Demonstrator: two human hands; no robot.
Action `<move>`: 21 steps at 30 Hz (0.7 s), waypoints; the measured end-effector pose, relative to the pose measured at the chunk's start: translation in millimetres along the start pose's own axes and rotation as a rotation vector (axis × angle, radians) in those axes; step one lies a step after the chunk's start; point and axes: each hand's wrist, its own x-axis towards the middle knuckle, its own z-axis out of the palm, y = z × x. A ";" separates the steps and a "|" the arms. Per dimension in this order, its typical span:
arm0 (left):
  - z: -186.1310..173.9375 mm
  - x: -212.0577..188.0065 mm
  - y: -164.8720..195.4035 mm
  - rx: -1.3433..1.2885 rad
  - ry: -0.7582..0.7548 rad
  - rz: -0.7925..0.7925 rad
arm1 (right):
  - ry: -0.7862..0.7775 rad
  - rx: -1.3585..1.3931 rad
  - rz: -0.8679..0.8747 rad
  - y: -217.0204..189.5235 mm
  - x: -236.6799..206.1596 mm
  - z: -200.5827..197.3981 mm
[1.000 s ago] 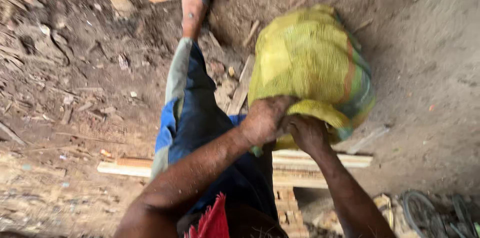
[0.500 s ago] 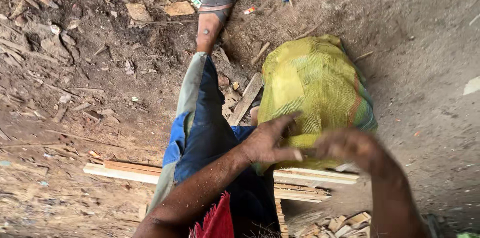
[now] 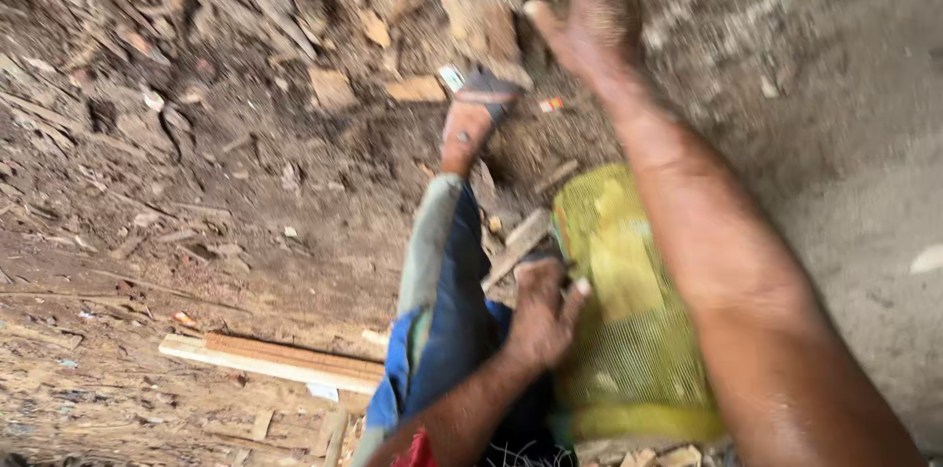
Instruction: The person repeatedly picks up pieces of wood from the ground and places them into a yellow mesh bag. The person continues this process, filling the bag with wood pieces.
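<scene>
**Yellow mesh sack held at the mouth, other arm reaching out**

The yellow mesh sack (image 3: pixel 629 329) lies on the dirt ground (image 3: pixel 855 182) at about five o'clock from the middle of the view, just beside the person's outstretched leg (image 3: pixel 447 300) in blue cloth. From where I stand, the step in hand looks like filling or steadying the sack. The left hand (image 3: pixel 540 310) sits at its upper left edge, at nine o'clock from the sack, fingers curled onto the mesh and gripping its rim. The right hand (image 3: pixel 587 20) is stretched far out to twelve o'clock, well apart from the sack, over the heap of wood scraps (image 3: pixel 324 84). It is blurred; the fingers seem half bent, and I cannot tell whether it holds anything. I judge the next move calls for keeping the sack's mouth open while the far hand gets a firm grip on a piece. A sandalled foot (image 3: pixel 471 118) rests near the scraps, and pale wooden slats (image 3: pixel 275 359) lie at eight o'clock.
</scene>
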 end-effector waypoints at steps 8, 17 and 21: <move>-65.6 30.1 30.1 -0.415 -0.260 -0.330 | 0.017 -0.134 0.156 -64.1 101.6 89.5; -51.4 29.6 24.1 -0.334 -0.142 -0.276 | 0.068 0.227 0.021 -21.4 24.0 12.0; -18.0 18.2 1.8 0.129 -0.032 -0.026 | 0.294 0.375 -0.175 4.1 -75.3 -63.1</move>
